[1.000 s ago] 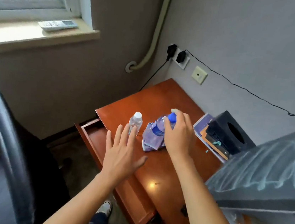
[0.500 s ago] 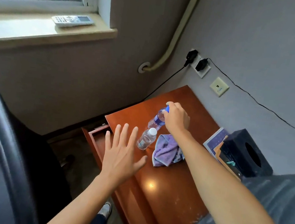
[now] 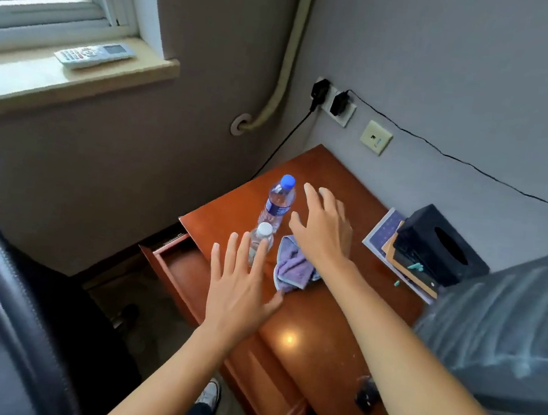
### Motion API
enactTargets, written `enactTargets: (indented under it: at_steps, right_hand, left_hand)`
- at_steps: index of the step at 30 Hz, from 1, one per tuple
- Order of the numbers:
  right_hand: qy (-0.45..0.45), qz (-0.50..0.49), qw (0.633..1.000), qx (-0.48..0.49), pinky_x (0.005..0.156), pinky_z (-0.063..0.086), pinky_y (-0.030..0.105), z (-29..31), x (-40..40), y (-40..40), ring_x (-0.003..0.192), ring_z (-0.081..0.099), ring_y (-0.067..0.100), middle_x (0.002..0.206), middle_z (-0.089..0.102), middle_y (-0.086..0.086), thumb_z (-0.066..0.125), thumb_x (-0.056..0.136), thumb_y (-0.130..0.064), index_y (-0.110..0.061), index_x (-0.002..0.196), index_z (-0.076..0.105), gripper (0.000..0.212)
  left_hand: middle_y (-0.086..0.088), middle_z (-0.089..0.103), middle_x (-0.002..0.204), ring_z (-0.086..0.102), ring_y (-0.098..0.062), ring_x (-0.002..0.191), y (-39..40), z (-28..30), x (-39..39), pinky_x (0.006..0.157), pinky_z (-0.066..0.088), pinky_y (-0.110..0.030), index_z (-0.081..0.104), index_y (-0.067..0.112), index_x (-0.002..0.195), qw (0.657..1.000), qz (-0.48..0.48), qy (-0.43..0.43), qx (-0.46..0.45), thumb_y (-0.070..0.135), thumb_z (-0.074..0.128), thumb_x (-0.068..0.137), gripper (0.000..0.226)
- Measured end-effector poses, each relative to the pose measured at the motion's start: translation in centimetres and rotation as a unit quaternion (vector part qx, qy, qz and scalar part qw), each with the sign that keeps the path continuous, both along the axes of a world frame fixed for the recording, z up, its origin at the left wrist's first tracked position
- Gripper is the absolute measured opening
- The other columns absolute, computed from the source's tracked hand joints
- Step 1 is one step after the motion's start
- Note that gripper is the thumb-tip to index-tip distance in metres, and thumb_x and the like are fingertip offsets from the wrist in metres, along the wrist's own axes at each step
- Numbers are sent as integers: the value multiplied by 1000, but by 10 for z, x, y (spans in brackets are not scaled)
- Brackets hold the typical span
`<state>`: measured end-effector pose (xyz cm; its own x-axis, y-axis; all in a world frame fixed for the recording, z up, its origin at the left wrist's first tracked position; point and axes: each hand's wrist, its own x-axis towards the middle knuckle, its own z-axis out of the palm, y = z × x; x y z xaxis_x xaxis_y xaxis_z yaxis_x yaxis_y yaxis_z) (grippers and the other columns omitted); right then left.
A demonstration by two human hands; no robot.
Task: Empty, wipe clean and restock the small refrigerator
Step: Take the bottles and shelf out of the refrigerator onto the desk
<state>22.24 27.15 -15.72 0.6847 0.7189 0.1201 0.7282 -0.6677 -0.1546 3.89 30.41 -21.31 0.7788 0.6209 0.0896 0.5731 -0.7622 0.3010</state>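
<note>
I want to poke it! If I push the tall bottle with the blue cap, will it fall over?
Probably, yes. The blue-capped bottle stands tall and narrow on the smooth, shiny desk, so a push near the cap would likely tip it. It looks round, so once down it might roll. It could also knock the white-capped bottle standing close beside it.

The blue-capped bottle now stands upright on the wooden desk, just behind the white-capped bottle, after being carried over the purple cloth in the right hand a second ago. That hand, which half a second ago gripped the blue cap, now hovers beside the bottle with fingers spread, holding nothing. The camera view has swung left, showing less of the grey refrigerator.
</note>
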Motion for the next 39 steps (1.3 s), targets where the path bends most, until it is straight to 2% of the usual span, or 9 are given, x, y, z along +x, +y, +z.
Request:
enactTargets:
  at_steps: [3,7,11,16,23,28,31,35,39]
  right_hand:
    - [-12,-19,999,50,95,51,42,-8,-24,-50,126,51,30,145,52,9,60,92,-39,-21,146,51,58]
    - [-15,-57,993,102,98,47,40,-23,-62,-120,124,53,28,138,59,6,53,85,-42,-20,136,62,57]
    - [-8,-93,990,104,104,45,43,-36,-93,-186,126,53,30,138,59,8,56,85,-40,-19,136,62,55]
    - [19,-126,988,86,107,46,43,-45,-121,-265,131,48,26,145,54,7,52,91,-42,-22,143,54,56]
    - [52,-195,977,76,107,49,42,-66,-144,-362,133,49,26,145,55,5,53,93,-47,-22,143,53,56]
    - [77,-251,964,44,111,43,42,-80,-139,-418,136,47,29,146,54,7,54,94,-46,-19,144,52,57]
    - [120,-280,952,11,115,37,41,-85,-130,-445,144,37,29,157,42,7,56,97,-46,-22,153,40,63]
    - [155,-277,947,-55,119,29,47,-95,-100,-463,151,23,33,168,18,7,54,99,-49,-27,159,25,70]
    - [171,-270,941,-108,119,28,52,-106,-68,-463,151,15,38,170,-2,2,63,94,-46,-25,153,36,69]
  left_hand:
    - [-15,29,165,16,-36,156,-27,1,5,125,7,-60,32,20,158,999,-39,-4,-3,68,48,83,91]
    - [-17,33,163,21,-36,154,-71,-2,6,125,6,-57,38,15,156,997,-83,6,2,70,50,82,92]
    - [-19,40,158,28,-40,151,-120,-6,2,124,11,-58,45,11,151,990,-137,19,30,74,41,85,91]
    - [-16,34,162,23,-37,153,-182,-7,-4,123,15,-59,37,12,156,984,-170,29,33,49,25,95,72]
    - [-17,39,159,29,-37,151,-266,-12,-8,123,20,-57,41,12,153,976,-215,30,16,52,34,93,73]
    - [-17,46,154,37,-39,147,-315,-18,-7,119,32,-55,50,10,147,968,-250,19,16,52,59,85,76]
    - [-17,42,158,33,-39,150,-333,-19,4,121,31,-53,45,11,151,958,-283,31,27,58,51,88,78]
    - [-13,23,168,13,-34,157,-344,-22,28,125,13,-47,27,17,159,935,-340,90,43,58,48,88,85]
    - [-7,2,171,-5,-30,158,-340,-26,49,126,0,-43,7,22,162,923,-352,152,18,56,48,87,92]
